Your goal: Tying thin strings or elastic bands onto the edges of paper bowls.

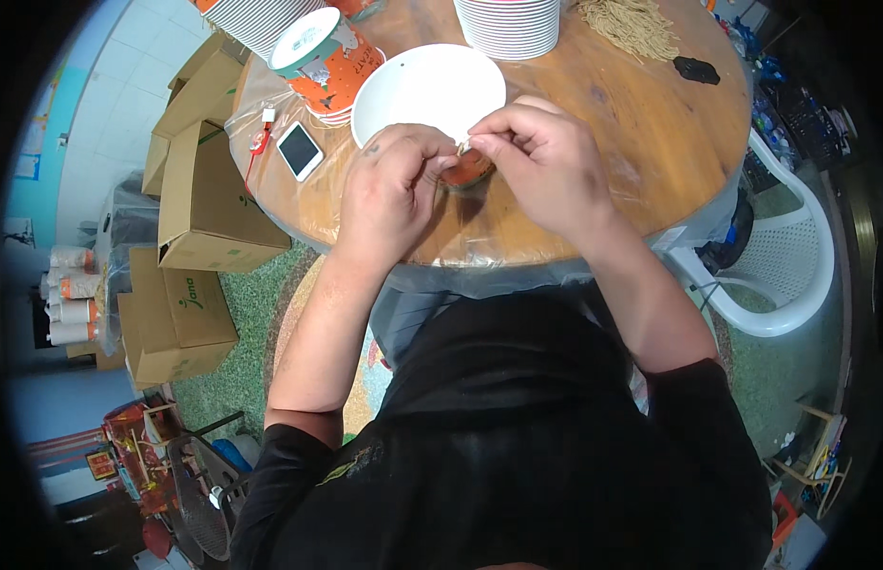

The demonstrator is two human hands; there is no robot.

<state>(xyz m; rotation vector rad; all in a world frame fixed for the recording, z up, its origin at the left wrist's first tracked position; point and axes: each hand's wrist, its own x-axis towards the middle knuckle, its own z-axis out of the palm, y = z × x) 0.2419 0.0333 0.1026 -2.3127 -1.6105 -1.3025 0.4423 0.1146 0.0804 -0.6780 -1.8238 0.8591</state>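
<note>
Close together over the table's near side, my left hand (396, 180) and my right hand (548, 166) both pinch with thumb and forefinger. Between the fingertips shows a small pale cord-like piece (462, 146), too small to make out well. Just under the fingers is an orange printed surface (470, 171), partly hidden by my left hand. It seems to be the outer wall of a paper bucket whose white round inside (427, 90) faces up behind my hands; how the two join is hidden.
An orange paper bucket with a white top (327, 71) stands behind left. Stacked white-rimmed buckets (508, 27) and a bundle of tan cords (632, 28) lie farther back. A phone (300, 152), a black object (696, 70), cardboard boxes (209, 199) and a white chair (779, 252) surround me.
</note>
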